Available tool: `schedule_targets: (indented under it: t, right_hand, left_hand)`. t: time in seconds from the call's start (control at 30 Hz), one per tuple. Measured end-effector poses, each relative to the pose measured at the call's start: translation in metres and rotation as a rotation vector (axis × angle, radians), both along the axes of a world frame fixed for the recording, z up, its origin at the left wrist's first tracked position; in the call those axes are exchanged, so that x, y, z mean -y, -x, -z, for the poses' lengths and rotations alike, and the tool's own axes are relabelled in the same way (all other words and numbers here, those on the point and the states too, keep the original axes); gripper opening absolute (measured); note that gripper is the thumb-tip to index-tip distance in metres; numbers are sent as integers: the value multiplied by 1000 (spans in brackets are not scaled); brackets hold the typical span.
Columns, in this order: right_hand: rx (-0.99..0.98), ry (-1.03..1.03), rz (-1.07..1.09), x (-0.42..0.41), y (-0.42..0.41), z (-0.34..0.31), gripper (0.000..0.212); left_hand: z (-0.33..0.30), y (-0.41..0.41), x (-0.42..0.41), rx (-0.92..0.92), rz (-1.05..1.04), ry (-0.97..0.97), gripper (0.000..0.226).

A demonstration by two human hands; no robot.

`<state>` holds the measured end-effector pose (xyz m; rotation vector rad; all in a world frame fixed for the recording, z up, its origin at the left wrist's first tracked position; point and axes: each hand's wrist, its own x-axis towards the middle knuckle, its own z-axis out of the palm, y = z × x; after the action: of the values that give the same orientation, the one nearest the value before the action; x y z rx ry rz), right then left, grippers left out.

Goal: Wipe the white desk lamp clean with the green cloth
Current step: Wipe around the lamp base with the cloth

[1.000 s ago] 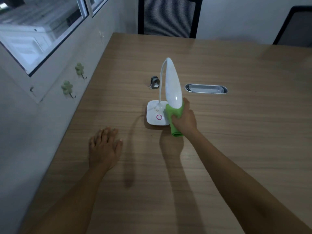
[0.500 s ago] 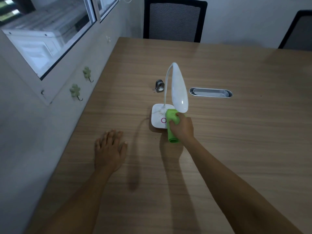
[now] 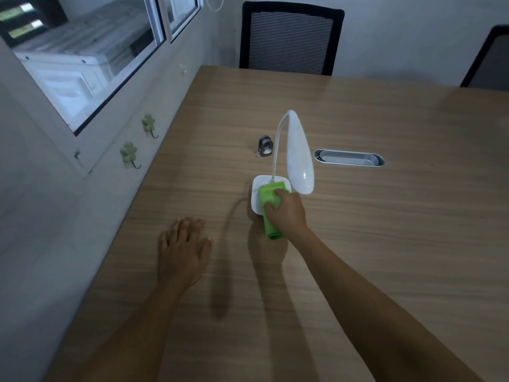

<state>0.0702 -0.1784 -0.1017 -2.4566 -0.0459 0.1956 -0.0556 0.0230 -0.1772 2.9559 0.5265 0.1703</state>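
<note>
Right hand (image 3: 287,212): at the centre of the frame, fingers curled around the green cloth (image 3: 269,206) and gripping it. The cloth is pressed flat onto the square base of the white desk lamp (image 3: 298,158), covering most of the base's top. The cloth's lower end hangs past the base's near edge, toward the table (image 3: 385,230).

Left hand (image 3: 183,250): lower left of centre, palm down on the table, fingers extended and loosely together, holding nothing. It lies well apart from the lamp.

Lamp: stands upright at the centre of the frame. A thin curved neck rises from the rear of the base, and the elongated head droops down to just above and right of the right hand.

Containers: a shallow oval metal tray (image 3: 349,158) is recessed in the table surface to the right of the lamp. No contents are visible in it. A small metal ring-shaped object (image 3: 265,146) stands just left of the lamp neck.

Surroundings: a black mesh chair (image 3: 290,38) at the top centre, a window (image 3: 91,51) at the upper left, and two green flower-shaped hooks (image 3: 128,153) on the wall below it.

Change from the earlier frames: one second ago the cloth was against the tip of the lamp head. It now lies on the base and hides the ring mark previously visible there. The left hand remains flat on the table.
</note>
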Motion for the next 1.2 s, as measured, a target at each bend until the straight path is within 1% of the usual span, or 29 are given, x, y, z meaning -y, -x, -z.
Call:
schedule_targets:
  t: [0.1, 0.17, 0.23, 0.3, 0.33, 0.37, 0.4, 0.5, 0.57, 0.63, 0.7, 0.77, 0.83, 0.9, 0.97, 1.03, 1.07, 1.13, 1.2]
  right_hand:
    - [-40, 88, -240, -14, 11, 2, 53]
    - [-14, 68, -293, -17, 13, 0, 54]
    - [34, -21, -215, -14, 9, -3, 52]
    - [50, -89, -55, -8, 1, -3, 53]
    - [36, -97, 1, -7, -2, -2, 53]
    - [14, -86, 10, -7, -4, -1, 53]
    - [-8, -63, -27, -9, -3, -2, 53]
    - [-70, 26, -248, -23, 2, -5, 53]
    - [-71, 25, -330, -28, 5, -6, 53]
    - [-36, -41, -279, -26, 4, -7, 52]
    - [-3, -128, -93, -16, -1, -5, 50]
    - [3, -154, 58, -7, -6, -4, 49]
    - [-12, -131, 48, -9, -5, -5, 47]
    - [-35, -82, -69, -20, -2, -10, 44]
    - [-87, -17, -214, -31, 0, -11, 48]
    - [-104, -1, -267, -36, 1, -11, 51]
    - [-93, -21, -244, -36, 0, -12, 52]
    - [-49, -53, -131, -32, -3, -16, 51]
    - [-28, -33, -17, -31, -5, -17, 47]
  left_hand:
    - [0, 1, 0, 9, -2, 6, 60]
    - [-1, 1, 0, 25, 1, 1, 58]
    - [-1, 1, 1, 30, -1, -5, 58]
    - [-1, 1, 1, 29, -4, -4, 59]
    - [-1, 1, 1, 31, -4, -4, 60]
    - [-1, 0, 1, 35, -2, -4, 60]
    - [-1, 0, 1, 38, 0, -4, 60]
    - [-1, 1, 1, 43, 7, -20, 59]
    - [-1, 2, 1, 48, 3, -19, 58]
    - [-2, 2, 1, 52, -2, -19, 57]
    - [-2, 2, 0, 39, -7, -16, 57]
    - [-1, 1, 0, 32, -5, -11, 58]
    - [0, 1, 0, 23, -3, -11, 58]
    - [1, 0, 0, 26, -3, -5, 57]
    - [2, 0, 0, 37, -6, 0, 56]
    - [1, 0, 0, 53, -8, 5, 55]
    - [1, 1, 0, 54, -8, 4, 56]
    - [1, 1, 0, 44, -9, 4, 57]
    - [2, 1, 0, 35, -9, 28, 58]
